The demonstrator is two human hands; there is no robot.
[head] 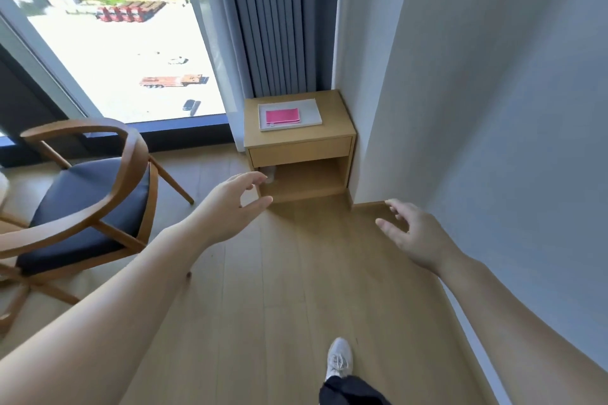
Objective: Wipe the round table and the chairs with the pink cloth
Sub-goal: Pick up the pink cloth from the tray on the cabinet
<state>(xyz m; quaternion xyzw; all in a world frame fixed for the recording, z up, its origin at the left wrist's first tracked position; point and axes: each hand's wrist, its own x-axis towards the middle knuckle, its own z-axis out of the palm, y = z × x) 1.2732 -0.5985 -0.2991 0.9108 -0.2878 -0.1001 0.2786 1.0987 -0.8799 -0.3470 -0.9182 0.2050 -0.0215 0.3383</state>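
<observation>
Both hands (pixel 230 204) empty; pink cloth (pixel 283 116) on nightstand (pixel 299 149).

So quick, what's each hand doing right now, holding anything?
Left hand: open, fingers loosely spread, holding nothing.
Right hand: open, holding nothing.
The pink cloth lies untouched on the side table.

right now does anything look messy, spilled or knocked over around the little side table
Nothing stands out. The pink cloth lies flat and folded on a white tray atop the side table, the chair stands upright, and both the left hand and right hand are empty.
</observation>
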